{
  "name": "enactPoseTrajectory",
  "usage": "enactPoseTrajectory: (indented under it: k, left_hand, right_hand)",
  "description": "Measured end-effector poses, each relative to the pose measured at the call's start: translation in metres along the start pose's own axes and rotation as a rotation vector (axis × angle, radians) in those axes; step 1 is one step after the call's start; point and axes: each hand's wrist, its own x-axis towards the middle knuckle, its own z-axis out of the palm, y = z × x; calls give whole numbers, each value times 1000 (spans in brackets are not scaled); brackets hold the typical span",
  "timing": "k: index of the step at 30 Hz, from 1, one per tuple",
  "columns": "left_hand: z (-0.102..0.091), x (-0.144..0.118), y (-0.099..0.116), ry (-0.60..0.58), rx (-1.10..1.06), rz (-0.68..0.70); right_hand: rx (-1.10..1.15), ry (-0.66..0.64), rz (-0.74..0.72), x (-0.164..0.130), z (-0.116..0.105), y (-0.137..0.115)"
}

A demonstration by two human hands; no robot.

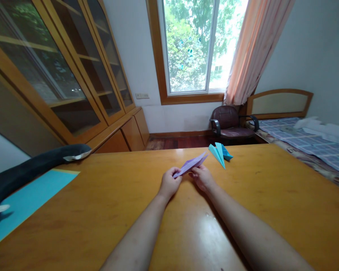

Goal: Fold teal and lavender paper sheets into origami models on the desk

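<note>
A folded purple paper [190, 164], shaped like a paper plane, is held between both hands just above the wooden table [124, 210]. My left hand [170, 183] pinches its near left end, thumb on top. My right hand [202, 177] grips its lower edge on the right, with the fingers partly hidden under the paper. Beyond my right hand lies a light blue paper plane [219, 153], its narrow tip pointing toward me. A darker blue folded paper [226, 152] rests against its right side.
At the left, teal sheets [31, 201] with a yellow edge lie under a dark plush-looking object [36, 165]. Past the table's far edge stand a brown armchair [227, 122] and a bed [313, 139]. A glass-fronted cabinet [81, 71] lines the left wall.
</note>
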Motion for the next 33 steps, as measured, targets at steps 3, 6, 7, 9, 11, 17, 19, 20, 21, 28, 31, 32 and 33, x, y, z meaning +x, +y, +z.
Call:
enactPoseTrajectory:
  k: [3, 6, 7, 9, 11, 17, 19, 20, 21, 28, 31, 32, 33]
  left_hand:
    - [3, -4, 6, -112, -145, -78]
    - [2, -4, 11, -235, -370, -149]
    - [1, -4, 12, -258, -432, -162]
    - [0, -3, 13, -249, -526, -194]
    - [-1, -2, 12, -207, -593, -257]
    - [0, -1, 9, -180, -697, -359]
    - [0, -2, 8, -196, -689, -339]
    - [1, -2, 7, -207, -681, -327]
    - [1, -2, 7, -220, -669, -317]
    - [5, -5, 15, -273, -592, -303]
    - [8, -7, 18, -254, -574, -306]
    - [9, -7, 18, -241, -561, -306]
    - [10, -7, 18, -226, -545, -303]
  right_hand:
    - [-7, 27, -46, 2, -1, -1]
    - [2, -2, -59, 3, -2, -2]
    - [5, -16, -56, 3, -2, -3]
    - [9, -47, -45, 1, -1, -3]
    - [7, -85, -18, -2, 2, -4]
    - [-35, -227, 124, -14, 11, -9]
    - [-58, -255, 140, -16, 13, -9]
    - [-68, -263, 144, -16, 13, -9]
    - [-74, -268, 145, -17, 13, -9]
    - [-59, -294, 169, -15, 10, -4]
    - [-52, -296, 175, -15, 9, -2]
    - [-51, -293, 178, -15, 9, -2]
    - [-48, -288, 180, -15, 9, -2]
